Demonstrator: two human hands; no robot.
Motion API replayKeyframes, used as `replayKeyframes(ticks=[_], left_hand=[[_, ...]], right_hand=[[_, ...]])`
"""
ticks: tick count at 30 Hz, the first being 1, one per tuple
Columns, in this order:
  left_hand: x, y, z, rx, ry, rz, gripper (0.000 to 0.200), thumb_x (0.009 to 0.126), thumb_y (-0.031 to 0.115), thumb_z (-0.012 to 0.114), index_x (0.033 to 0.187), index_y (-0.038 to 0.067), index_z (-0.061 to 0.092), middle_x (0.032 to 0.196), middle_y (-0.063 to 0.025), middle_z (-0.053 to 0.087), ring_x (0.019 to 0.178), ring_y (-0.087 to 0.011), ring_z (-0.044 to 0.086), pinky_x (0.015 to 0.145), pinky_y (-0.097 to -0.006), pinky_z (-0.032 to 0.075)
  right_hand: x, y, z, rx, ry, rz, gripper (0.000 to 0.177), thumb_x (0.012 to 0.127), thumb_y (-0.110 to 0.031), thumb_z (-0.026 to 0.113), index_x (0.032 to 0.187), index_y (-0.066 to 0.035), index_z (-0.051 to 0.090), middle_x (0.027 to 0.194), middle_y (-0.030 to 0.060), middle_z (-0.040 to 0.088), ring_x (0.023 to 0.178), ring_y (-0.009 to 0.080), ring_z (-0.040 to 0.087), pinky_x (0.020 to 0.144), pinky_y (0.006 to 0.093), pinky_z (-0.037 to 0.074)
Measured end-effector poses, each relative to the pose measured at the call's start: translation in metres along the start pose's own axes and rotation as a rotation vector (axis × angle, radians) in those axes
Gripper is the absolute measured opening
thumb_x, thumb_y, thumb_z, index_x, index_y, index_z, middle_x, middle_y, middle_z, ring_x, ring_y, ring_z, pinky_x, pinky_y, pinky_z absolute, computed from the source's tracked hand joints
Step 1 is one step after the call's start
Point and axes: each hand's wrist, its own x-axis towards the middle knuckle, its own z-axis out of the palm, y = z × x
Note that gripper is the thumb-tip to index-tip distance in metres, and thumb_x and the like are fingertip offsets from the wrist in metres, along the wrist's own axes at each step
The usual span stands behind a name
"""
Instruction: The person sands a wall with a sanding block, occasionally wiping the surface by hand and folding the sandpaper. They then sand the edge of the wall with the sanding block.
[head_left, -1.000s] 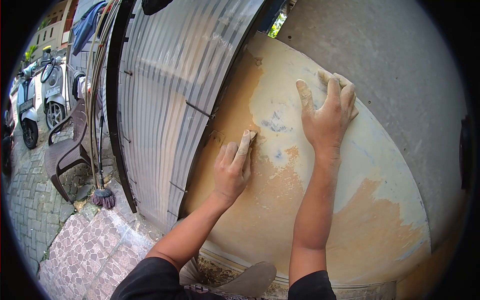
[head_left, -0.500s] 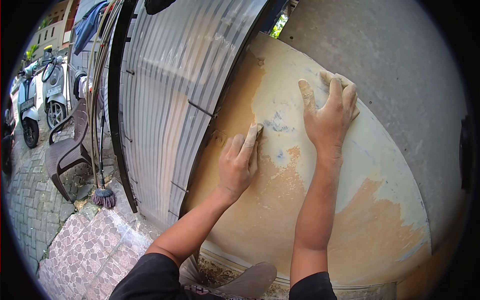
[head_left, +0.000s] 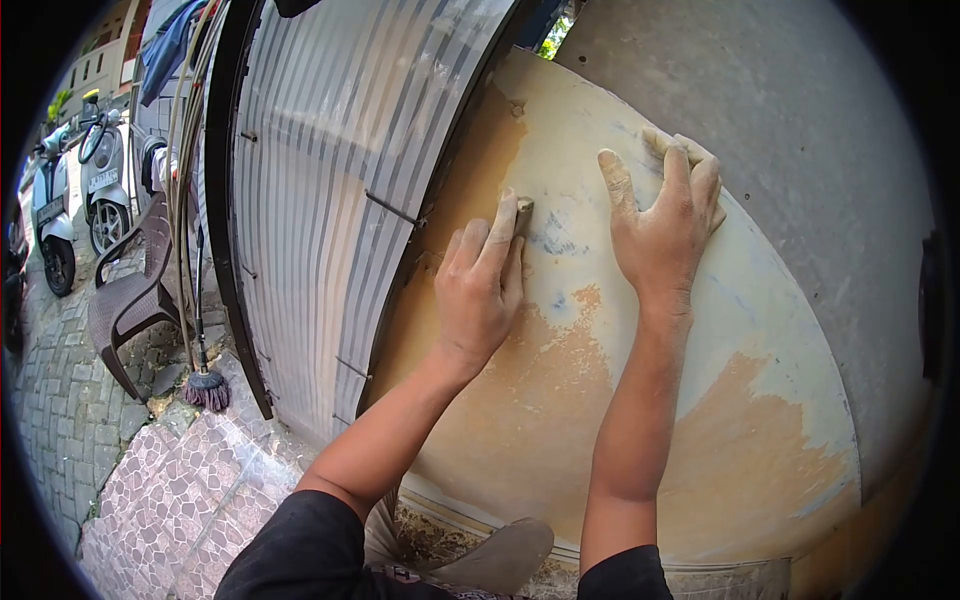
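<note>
A large curved panel (head_left: 500, 420) has pale cream patches over a tan surface, with bluish-grey marks near its upper middle. My left hand (head_left: 480, 275) presses on the panel left of these marks, its fingers closed around a small dark piece (head_left: 524, 206) that shows at the fingertips; most of it is hidden. Near the panel's upper right edge rests my right hand (head_left: 665, 220), thumb spread apart and the other fingers bent over the rim. Nothing shows in it. Pale dust coats the fingers of both hands.
A striped translucent sheet (head_left: 330, 200) in a dark frame stands left of the panel, with thin rods sticking out. Further left are a brown plastic chair (head_left: 135, 300), a mop (head_left: 207, 390) and parked scooters (head_left: 105, 180). A grey wall (head_left: 800, 150) rises at the right.
My left hand has moved up along the panel with the small piece. My right hand remains at the upper right edge. The view has shifted slightly.
</note>
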Motion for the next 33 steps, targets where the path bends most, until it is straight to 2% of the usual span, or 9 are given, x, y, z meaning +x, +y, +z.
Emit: replayKeyframes(ticks=[3, 5, 9, 15, 21, 27, 29, 31, 33], left_hand=[[0.002, 0.009, 0.007, 0.005, 0.112, -0.020, 0.062, 0.088, -0.010, 0.070, 0.148, 0.000, 0.058, 0.087, -0.0127, 0.057, 0.074, -0.0304, 0.056, 0.070, -0.0417, 0.048], [-0.045, 0.013, 0.001, -0.031, -0.102, -0.010, 0.062, 0.089, -0.008, 0.070, 0.148, 0.002, 0.058, 0.087, -0.0124, 0.056, 0.075, -0.0303, 0.055, 0.069, -0.0425, 0.047], [-0.056, 0.004, -0.009, 0.009, -0.170, 0.012, 0.067, 0.084, -0.006, 0.070, 0.149, 0.007, 0.059, 0.089, -0.0105, 0.056, 0.077, -0.0284, 0.056, 0.069, -0.0412, 0.049], [0.004, 0.017, 0.014, -0.067, 0.084, 0.034, 0.069, 0.082, -0.008, 0.072, 0.149, 0.004, 0.059, 0.086, -0.0110, 0.056, 0.074, -0.0280, 0.056, 0.067, -0.0413, 0.048], [-0.055, 0.005, -0.012, -0.045, -0.253, 0.245, 0.062, 0.087, -0.005, 0.072, 0.147, 0.004, 0.061, 0.085, -0.0089, 0.056, 0.072, -0.0263, 0.055, 0.064, -0.0397, 0.047], [0.008, 0.011, 0.018, -0.020, 0.076, 0.116, 0.063, 0.085, -0.003, 0.072, 0.146, 0.009, 0.064, 0.084, -0.0071, 0.053, 0.070, -0.0258, 0.053, 0.064, -0.0406, 0.047], [0.001, 0.012, 0.004, -0.002, -0.018, 0.102, 0.060, 0.088, -0.002, 0.072, 0.146, 0.007, 0.063, 0.087, -0.0093, 0.059, 0.074, -0.0269, 0.057, 0.069, -0.0382, 0.050], [-0.005, 0.017, -0.009, -0.387, -0.192, -0.264, 0.059, 0.092, -0.001, 0.073, 0.149, 0.000, 0.058, 0.105, -0.0106, 0.070, 0.084, -0.0158, 0.063, 0.078, -0.0328, 0.051], [-0.012, 0.007, -0.015, -0.449, -0.203, -0.267, 0.060, 0.093, 0.000, 0.073, 0.151, -0.003, 0.055, 0.110, -0.0119, 0.071, 0.091, -0.0132, 0.064, 0.083, -0.0310, 0.052]], right_hand=[[0.000, 0.002, 0.000, 0.007, 0.007, -0.014, 0.056, 0.094, -0.053, 0.074, 0.134, -0.014, 0.065, 0.131, 0.0113, 0.051, 0.131, 0.0304, 0.047, 0.110, 0.0534, 0.034], [0.000, 0.002, 0.003, -0.015, 0.036, -0.033, 0.056, 0.094, -0.053, 0.074, 0.133, -0.013, 0.066, 0.130, 0.0111, 0.051, 0.131, 0.0302, 0.048, 0.110, 0.0529, 0.034], [0.001, 0.000, 0.003, -0.017, 0.032, -0.022, 0.055, 0.094, -0.052, 0.074, 0.132, -0.013, 0.066, 0.131, 0.0114, 0.051, 0.131, 0.0303, 0.048, 0.110, 0.0529, 0.034], [0.000, 0.002, 0.000, 0.015, 0.022, -0.020, 0.054, 0.094, -0.052, 0.073, 0.131, -0.013, 0.066, 0.132, 0.0121, 0.051, 0.131, 0.0308, 0.048, 0.108, 0.0527, 0.034], [-0.002, 0.001, 0.004, -0.008, 0.050, -0.018, 0.054, 0.095, -0.052, 0.073, 0.131, -0.013, 0.066, 0.131, 0.0116, 0.052, 0.130, 0.0307, 0.048, 0.107, 0.0527, 0.035], [-0.001, 0.007, 0.006, 0.019, 0.044, -0.038, 0.053, 0.094, -0.052, 0.074, 0.130, -0.014, 0.066, 0.130, 0.0109, 0.052, 0.129, 0.0310, 0.049, 0.105, 0.0529, 0.035], [-0.001, 0.007, 0.009, 0.025, 0.061, -0.031, 0.053, 0.093, -0.052, 0.074, 0.129, -0.013, 0.067, 0.133, 0.0113, 0.053, 0.130, 0.0316, 0.049, 0.105, 0.0531, 0.035], [-0.005, 0.010, 0.009, 0.038, 0.085, -0.058, 0.052, 0.093, -0.050, 0.075, 0.128, -0.013, 0.067, 0.135, 0.0120, 0.054, 0.132, 0.0327, 0.049, 0.107, 0.0534, 0.035], [-0.012, 0.010, 0.010, 0.051, 0.113, -0.085, 0.050, 0.093, -0.048, 0.075, 0.128, -0.013, 0.068, 0.137, 0.0127, 0.055, 0.134, 0.0339, 0.049, 0.109, 0.0536, 0.035]])
